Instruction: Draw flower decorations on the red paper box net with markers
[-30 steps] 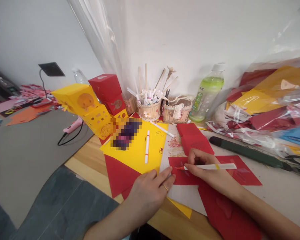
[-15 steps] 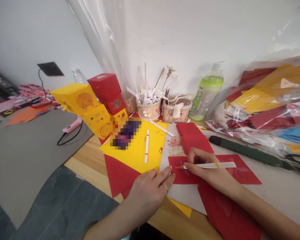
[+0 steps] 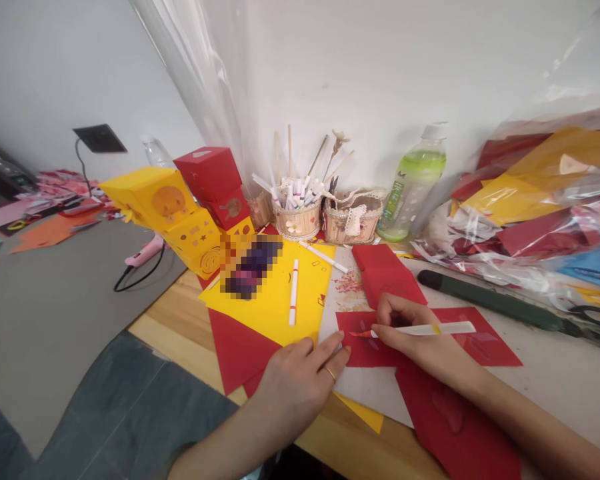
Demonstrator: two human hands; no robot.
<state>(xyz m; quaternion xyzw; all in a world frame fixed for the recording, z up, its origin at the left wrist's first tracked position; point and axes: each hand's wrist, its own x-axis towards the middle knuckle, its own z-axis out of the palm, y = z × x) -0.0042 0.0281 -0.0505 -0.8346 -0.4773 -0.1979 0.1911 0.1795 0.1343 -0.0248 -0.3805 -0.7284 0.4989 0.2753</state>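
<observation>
My right hand (image 3: 405,323) is closed round a slim white craft knife or marker-like pen (image 3: 455,328) with a yellow band and an orange tip. That tip rests on the left flap of a cross-shaped red paper piece (image 3: 477,333), among small pale marks. My left hand (image 3: 305,373) lies flat, its fingertips at the flap's left edge; a ring is on one finger. Under the red paper is a whitish board (image 3: 535,393). Left of it, a capped white marker (image 3: 293,293) with red bands lies on yellow paper (image 3: 265,320).
Yellow boxes (image 3: 147,193) and red boxes (image 3: 210,177) stand at left. Behind are a basket of markers (image 3: 296,220), another basket (image 3: 353,227) and a green drink bottle (image 3: 414,183). A dark green tool (image 3: 495,303) and a plastic bag of paper scraps (image 3: 535,200) lie at right.
My right hand and the pen have shifted very slightly to the right along the flap. The left hand stays in place.
</observation>
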